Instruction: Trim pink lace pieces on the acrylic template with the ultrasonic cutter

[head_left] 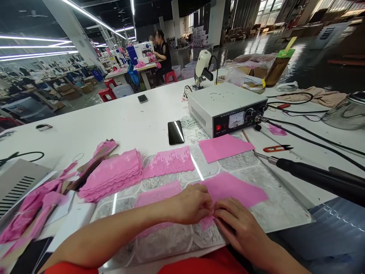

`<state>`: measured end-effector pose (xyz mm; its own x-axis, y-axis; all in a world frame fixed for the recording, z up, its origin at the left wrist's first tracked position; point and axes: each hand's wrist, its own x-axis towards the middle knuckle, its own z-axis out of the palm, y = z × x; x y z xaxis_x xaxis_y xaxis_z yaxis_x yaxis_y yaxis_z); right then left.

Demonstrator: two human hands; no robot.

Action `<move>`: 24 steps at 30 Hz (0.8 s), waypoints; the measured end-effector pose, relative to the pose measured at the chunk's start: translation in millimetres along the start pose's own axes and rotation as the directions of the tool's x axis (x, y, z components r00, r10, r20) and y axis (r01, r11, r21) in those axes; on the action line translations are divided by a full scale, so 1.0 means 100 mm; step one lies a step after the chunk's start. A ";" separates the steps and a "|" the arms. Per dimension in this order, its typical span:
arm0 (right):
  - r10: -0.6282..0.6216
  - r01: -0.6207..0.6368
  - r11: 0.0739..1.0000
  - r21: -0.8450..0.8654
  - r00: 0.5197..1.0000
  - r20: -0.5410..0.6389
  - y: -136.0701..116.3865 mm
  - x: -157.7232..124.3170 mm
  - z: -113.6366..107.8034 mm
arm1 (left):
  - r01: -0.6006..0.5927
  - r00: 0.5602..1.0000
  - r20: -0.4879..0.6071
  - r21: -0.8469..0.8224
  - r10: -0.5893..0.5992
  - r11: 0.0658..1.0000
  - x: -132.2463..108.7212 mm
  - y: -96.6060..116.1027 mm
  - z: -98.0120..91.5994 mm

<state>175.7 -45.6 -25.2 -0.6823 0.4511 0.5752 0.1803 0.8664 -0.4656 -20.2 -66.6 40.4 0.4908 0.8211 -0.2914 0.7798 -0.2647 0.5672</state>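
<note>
My left hand (192, 203) is closed in a pinch at the left edge of a pink fabric piece (239, 188). Fingertip to fingertip with it, my right hand (241, 222) pinches the same edge from the right; the exact grip is partly hidden by the fingers. A bit of pink lace shows below the fingertips. Under my left forearm lies another pink lace piece (159, 192), flat on the marbled board (282, 198). Farther up are a single scalloped lace piece (171, 161) and a plain pink piece (224, 147).
A stack of pink lace (114, 173) sits at left beside pink straps (37, 205). A grey control box (228, 106) stands behind, near a black phone (175, 132). At right lie a black-handled tool (313, 173) with a metal tip and orange thread snips (275, 148). A person (163, 55) sits farther off.
</note>
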 end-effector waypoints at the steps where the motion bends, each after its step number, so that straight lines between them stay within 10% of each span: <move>1: 0.006 -0.006 1.000 0.004 1.000 0.002 0.00 0.00 0.00 | -0.016 1.000 -0.013 -0.004 0.016 1.000 -0.05 0.00 0.00; 15: 0.076 -0.076 0.996 0.052 0.997 -0.005 -0.05 0.01 -0.04 | 0.029 0.976 -0.208 -0.176 -0.066 0.984 -0.18 -0.01 0.15; 24: 0.066 -0.117 0.934 -0.337 0.985 -0.160 0.22 -0.09 -0.04 | 0.024 0.949 -0.282 -0.380 -0.141 0.924 -0.27 -0.05 0.19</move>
<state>188.8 -30.1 -37.6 -0.5466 0.5354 0.6439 0.4871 0.8287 -0.2756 -29.3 -96.9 30.8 0.2467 0.9590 -0.1394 0.5849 -0.0326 0.8105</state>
